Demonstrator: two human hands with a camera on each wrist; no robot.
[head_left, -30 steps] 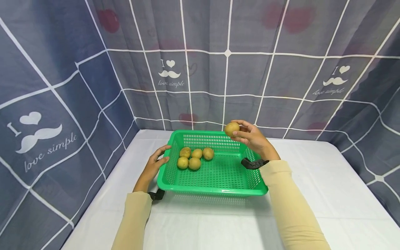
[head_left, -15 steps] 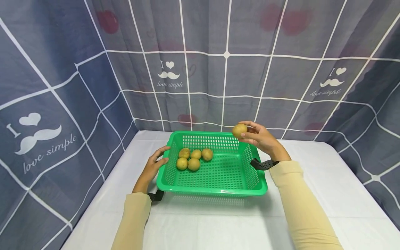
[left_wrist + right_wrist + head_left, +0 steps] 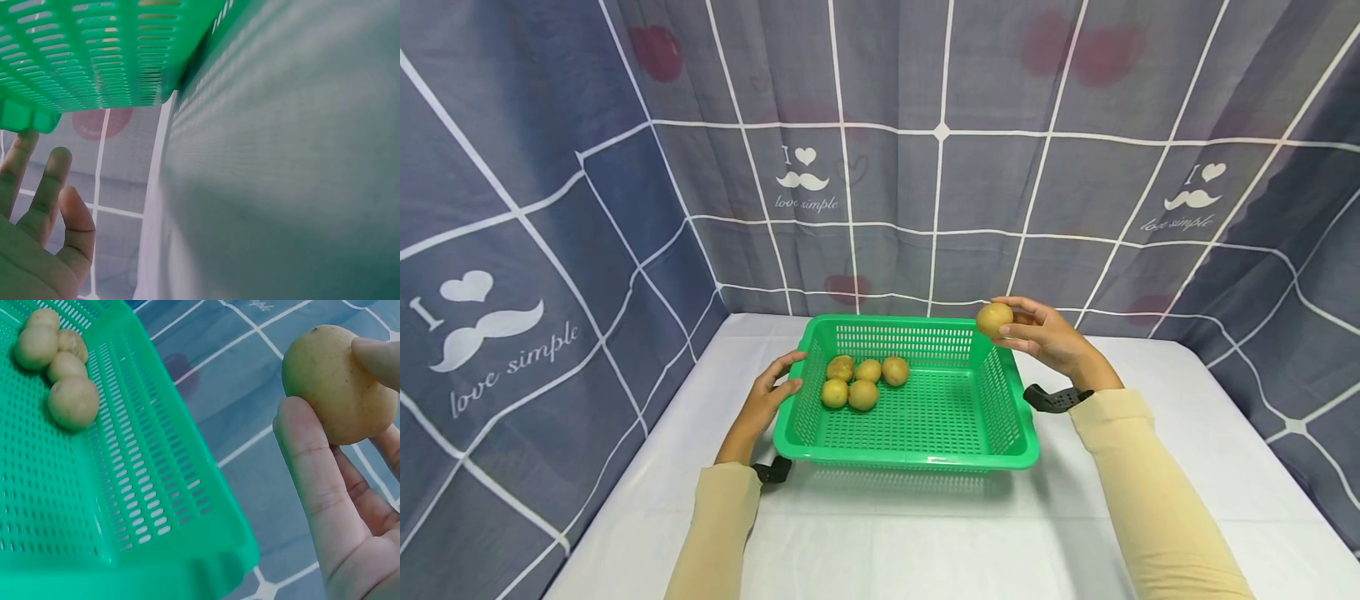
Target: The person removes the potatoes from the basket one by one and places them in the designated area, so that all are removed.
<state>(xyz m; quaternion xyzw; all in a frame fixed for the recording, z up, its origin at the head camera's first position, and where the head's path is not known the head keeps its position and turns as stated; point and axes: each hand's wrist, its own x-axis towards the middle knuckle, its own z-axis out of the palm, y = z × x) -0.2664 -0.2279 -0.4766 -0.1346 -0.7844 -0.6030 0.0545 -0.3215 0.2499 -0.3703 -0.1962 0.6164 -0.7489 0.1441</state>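
Head view shows the right hand (image 3: 1051, 337) raised over the far right corner of a green slotted basket (image 3: 917, 454), pinching a round yellow-brown potato (image 3: 995, 320) between thumb and fingertips. That potato is in the air, just above and slightly outside the basket's far right rim. Right wrist view confirms the hold: the thumb lies along the near side of the potato (image 3: 336, 384), another fingertip presses its top right, and the basket (image 3: 156, 487) sits down to the left.

Four more potatoes (image 3: 862, 381) lie clustered on the basket floor toward its far left corner, touching one another. The left hand (image 3: 767, 393) rests against the basket's left rim with its fingers loosely extended and the thumb near the edge; left wrist view shows a fingertip (image 3: 25, 140) touching the underside of the rim.

The basket stands on a white surface (image 3: 880, 542), and a blue-grey checked cloth (image 3: 940, 167) hangs behind and on both sides.
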